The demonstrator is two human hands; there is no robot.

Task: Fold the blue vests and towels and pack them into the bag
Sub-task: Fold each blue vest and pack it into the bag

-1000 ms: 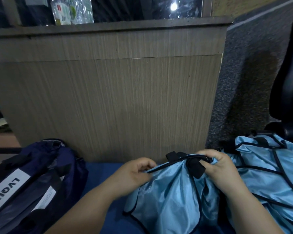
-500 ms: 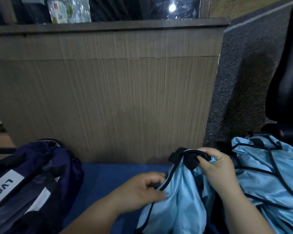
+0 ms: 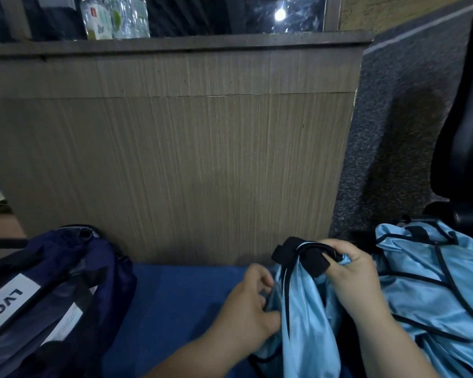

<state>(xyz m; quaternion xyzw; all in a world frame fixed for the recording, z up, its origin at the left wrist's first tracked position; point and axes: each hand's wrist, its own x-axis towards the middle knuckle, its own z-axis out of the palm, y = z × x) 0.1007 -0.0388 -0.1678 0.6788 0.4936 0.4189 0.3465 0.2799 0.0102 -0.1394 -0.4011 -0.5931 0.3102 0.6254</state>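
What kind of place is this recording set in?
Probably an office or reception area: a wood-laminate counter with water bottles on top, grey carpet, and a black office chair.

Glossy satin cloth vest (image 3: 306, 317); matt wood-grain panel (image 3: 189, 159); rough carpet (image 3: 388, 137).

Left forearm (image 3: 191, 356): bare, enters from the bottom edge and slants up to the right.
Left hand (image 3: 250, 304): back toward the camera, fingers curled inward, pinching the left edge of the vest (image 3: 303, 323).
Right forearm (image 3: 393, 347): bare, rises from the lower right and slants up to the left.
Right hand (image 3: 358, 279): higher than the left hand, fingers curled over the bunched top of the vest, thumb pressed against its front.
Spacing: the hands are near each other but apart, with the cloth between them.
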